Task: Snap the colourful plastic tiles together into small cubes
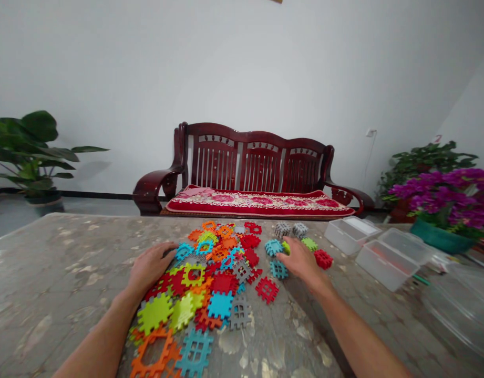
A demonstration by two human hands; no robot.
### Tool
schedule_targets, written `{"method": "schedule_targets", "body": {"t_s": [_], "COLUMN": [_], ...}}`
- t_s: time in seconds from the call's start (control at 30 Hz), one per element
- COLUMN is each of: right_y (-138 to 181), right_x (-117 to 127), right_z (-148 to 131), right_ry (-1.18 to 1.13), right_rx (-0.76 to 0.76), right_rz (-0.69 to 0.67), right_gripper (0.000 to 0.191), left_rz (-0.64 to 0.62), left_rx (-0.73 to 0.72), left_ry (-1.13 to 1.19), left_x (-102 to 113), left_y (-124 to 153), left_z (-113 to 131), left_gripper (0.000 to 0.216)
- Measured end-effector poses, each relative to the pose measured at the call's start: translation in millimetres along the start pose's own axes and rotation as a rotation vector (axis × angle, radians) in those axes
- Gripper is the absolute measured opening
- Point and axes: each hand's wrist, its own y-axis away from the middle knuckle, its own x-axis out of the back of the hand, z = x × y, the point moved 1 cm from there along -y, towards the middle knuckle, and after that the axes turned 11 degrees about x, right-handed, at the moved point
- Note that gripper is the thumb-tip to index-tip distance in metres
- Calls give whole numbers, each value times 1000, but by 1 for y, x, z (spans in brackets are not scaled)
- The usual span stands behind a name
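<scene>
tbh can't read any txt, nums or brands here. Closest thing's a tiny red mark point(438, 138) at approx 3 o'clock, just above the leafy plant point(426, 164), kinda digit-shaped but too blurry 2 tell imo.

Head camera, one view: worn at eye level behind the table's point(68, 294) near side, facing forward and tilted down. Field wide; left hand point(153, 264) and right hand point(299, 257) close, wooden bench point(261, 137) farther, wall point(245, 63) farthest.
</scene>
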Motion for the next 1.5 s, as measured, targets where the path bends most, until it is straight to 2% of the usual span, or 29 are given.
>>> {"method": "schedule_targets", "body": {"t_s": [0.1, 0.23, 0.4, 0.53, 0.67, 0.8, 0.93, 1.03, 1.17, 1.37, 1.5], "right_y": [11, 26, 49, 58, 60, 61, 57, 52, 48, 48, 44], "right_x": [-3, -7, -16, -24, -21, -19, -24, -28, -32, -38, -35], "right_z": [-1, -7, -14, -8, -10, -33, -66, -84, -91, -88, -77], "right_ry": [-29, -66, -93, -133, -129, -198, -265, -228, -186, -249, -486], "right_rx": [-6, 3, 163, 190, 201, 258, 404, 538, 632, 576, 342], "right_rz": [42, 79, 57, 39, 98, 128, 109, 81, 23, 57, 154], "right_gripper": [50, 31, 22, 18, 23, 29, 49, 68, 70, 46, 42], "left_rz": [3, -10, -14, 6, 4, -2, -17, -24, -3, -13, -5], "left_rx": [-7, -4, -3, 6, 6, 11, 6, -8, -17, -4, -16], "left_ry": [2, 3, -8, -1, 5, 3, -12, -19, -9, -36, -22], "left_x": [1, 3, 4, 3, 5, 8, 8, 5, 2, 3, 3], "left_y": [0, 0, 1, 1, 3, 4, 4, 3, 0, -1, -1], "left_z": [1, 3, 4, 4, 7, 9, 9, 7, 3, 3, 1], "left_gripper": [47, 47, 47, 44, 44, 42, 42, 46, 45, 46, 47]}}
